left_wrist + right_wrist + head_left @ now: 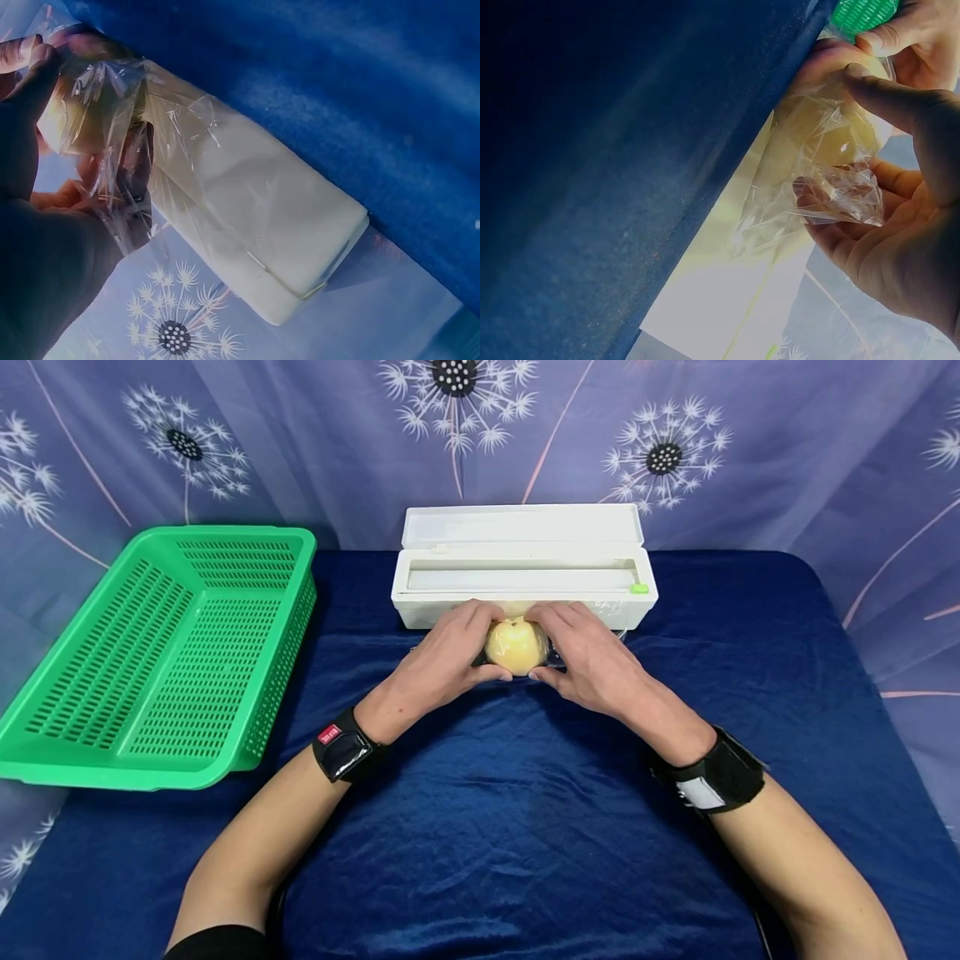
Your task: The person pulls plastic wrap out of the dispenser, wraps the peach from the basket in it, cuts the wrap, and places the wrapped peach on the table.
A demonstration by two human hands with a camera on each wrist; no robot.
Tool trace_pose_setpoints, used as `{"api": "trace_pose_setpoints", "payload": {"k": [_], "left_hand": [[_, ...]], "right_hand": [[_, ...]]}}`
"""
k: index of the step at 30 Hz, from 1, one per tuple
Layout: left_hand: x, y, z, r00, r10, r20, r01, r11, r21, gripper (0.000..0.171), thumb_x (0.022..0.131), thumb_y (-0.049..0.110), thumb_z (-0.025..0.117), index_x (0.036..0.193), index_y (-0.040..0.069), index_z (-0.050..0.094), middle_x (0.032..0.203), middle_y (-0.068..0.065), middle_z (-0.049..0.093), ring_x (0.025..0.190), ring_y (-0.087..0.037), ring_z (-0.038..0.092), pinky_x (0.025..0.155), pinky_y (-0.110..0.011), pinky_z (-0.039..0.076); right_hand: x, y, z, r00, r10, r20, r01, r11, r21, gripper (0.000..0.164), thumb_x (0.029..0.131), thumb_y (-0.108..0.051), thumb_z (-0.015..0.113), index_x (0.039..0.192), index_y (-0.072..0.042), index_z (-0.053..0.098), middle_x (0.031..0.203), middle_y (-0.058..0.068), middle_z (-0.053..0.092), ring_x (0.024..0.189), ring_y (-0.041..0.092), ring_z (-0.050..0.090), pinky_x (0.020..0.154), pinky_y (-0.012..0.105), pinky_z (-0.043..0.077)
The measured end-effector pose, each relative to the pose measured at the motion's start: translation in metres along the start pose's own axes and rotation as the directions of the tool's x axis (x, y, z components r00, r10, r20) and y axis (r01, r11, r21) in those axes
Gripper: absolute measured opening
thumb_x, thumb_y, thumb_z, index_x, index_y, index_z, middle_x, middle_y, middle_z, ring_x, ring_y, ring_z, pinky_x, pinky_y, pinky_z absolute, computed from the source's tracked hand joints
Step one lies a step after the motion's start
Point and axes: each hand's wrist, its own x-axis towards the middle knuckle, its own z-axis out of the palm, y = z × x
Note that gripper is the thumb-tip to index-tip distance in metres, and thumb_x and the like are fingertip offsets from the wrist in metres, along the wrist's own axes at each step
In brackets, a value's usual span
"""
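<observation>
A pale yellow apple (pixel 517 646) with a reddish blush and clear plastic film over it sits between my two hands. My left hand (pixel 450 652) holds its left side, thumb at the near side and fingers at the far side. From the right, my right hand (pixel 588 656) grips it the same way. Loose, crinkled cling film (pixel 847 191) gathers by the right fingers, and more film (pixel 112 161) bunches along the left fingers. Right behind the apple stands a white cling film dispenser (pixel 525 610), its lid (pixel 522 527) raised.
A green plastic basket (pixel 255 752) stands at the left of the table. The dispenser has a small green slider (pixel 639 588) at its right end. Dark blue cloth (pixel 517 827) covers the table, and a dandelion-print curtain (pixel 315 435) hangs behind.
</observation>
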Motion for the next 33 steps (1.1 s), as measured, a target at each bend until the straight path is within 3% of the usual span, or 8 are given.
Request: {"api": "trace_pose_setpoints", "payload": {"k": [14,22,28,33], "left_hand": [[0.000,-0.002,-0.003,1.000,-0.018,0.003,0.018,0.998,-0.065,0.067,0.085,0.035,0.090,0.133,0.004,0.054,0.125,-0.010,0.061,0.111,-0.024,0.061,0.096,-0.039,0.050],[0.001,-0.001,-0.002,0.999,-0.046,0.010,0.046,0.996,-0.071,0.068,0.084,0.036,0.091,0.132,0.004,0.054,0.124,-0.009,0.062,0.106,-0.022,0.061,0.092,-0.037,0.051],[0.000,-0.001,-0.003,0.999,-0.048,-0.007,0.047,0.996,-0.082,0.066,0.083,0.035,0.092,0.127,0.004,0.053,0.116,-0.007,0.062,0.093,-0.019,0.058,0.080,-0.035,0.050],[0.000,-0.001,-0.003,0.999,-0.040,-0.014,0.039,0.996,-0.075,0.064,0.084,0.036,0.091,0.125,0.005,0.054,0.114,-0.005,0.061,0.091,-0.019,0.056,0.079,-0.034,0.049]], "right_hand": [[0.002,-0.003,0.000,1.000,-0.019,0.018,0.020,0.999,-0.047,0.070,0.087,-0.020,0.089,0.140,0.004,0.052,0.138,0.023,0.059,0.129,0.042,0.054,0.114,0.052,0.039],[-0.001,-0.010,-0.005,1.000,0.003,0.022,0.000,0.991,-0.133,0.080,0.084,-0.027,0.092,0.147,0.002,0.050,0.143,0.021,0.057,0.134,0.044,0.046,0.107,0.062,0.040],[0.000,-0.015,-0.007,0.997,-0.079,-0.017,0.074,0.979,-0.192,0.072,0.082,-0.024,0.093,0.140,0.000,0.058,0.141,0.018,0.059,0.132,0.039,0.051,0.106,0.059,0.040],[0.000,-0.017,-0.006,0.990,-0.133,-0.036,0.122,0.967,-0.224,0.067,0.081,-0.020,0.094,0.135,0.001,0.061,0.138,0.018,0.062,0.130,0.036,0.057,0.109,0.056,0.040]]}}
